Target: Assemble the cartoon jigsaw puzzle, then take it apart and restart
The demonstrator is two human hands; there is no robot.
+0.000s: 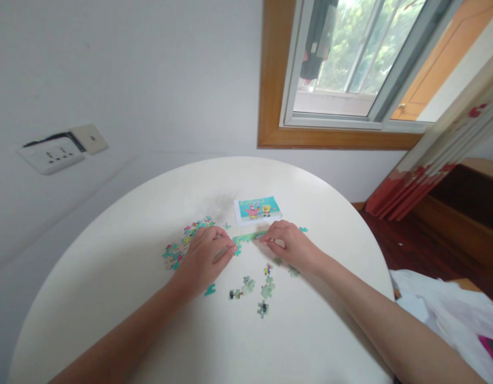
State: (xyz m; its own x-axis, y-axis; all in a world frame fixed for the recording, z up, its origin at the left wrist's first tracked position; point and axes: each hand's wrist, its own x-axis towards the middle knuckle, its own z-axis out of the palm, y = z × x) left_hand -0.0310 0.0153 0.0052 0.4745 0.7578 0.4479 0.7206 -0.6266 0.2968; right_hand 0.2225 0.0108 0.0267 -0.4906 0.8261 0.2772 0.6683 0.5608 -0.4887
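On a round white table (pixel 110 298), my left hand (pixel 204 256) and my right hand (pixel 290 245) meet over a short green strip of joined puzzle pieces (pixel 249 237). Both hands have their fingers curled, with fingertips pressing on the strip's ends. A pile of colourful loose pieces (pixel 182 242) lies just left of my left hand. Several single pieces (pixel 256 290) are scattered in front of the hands. A small cartoon reference picture (pixel 257 209) lies just beyond the strip.
A white wall with a power socket (pixel 50 154) stands to the left. A wood-framed window (pixel 342 74) is behind the table, with a red and cream curtain (pixel 438 160) at its right. White cloth (pixel 450 314) lies at the lower right.
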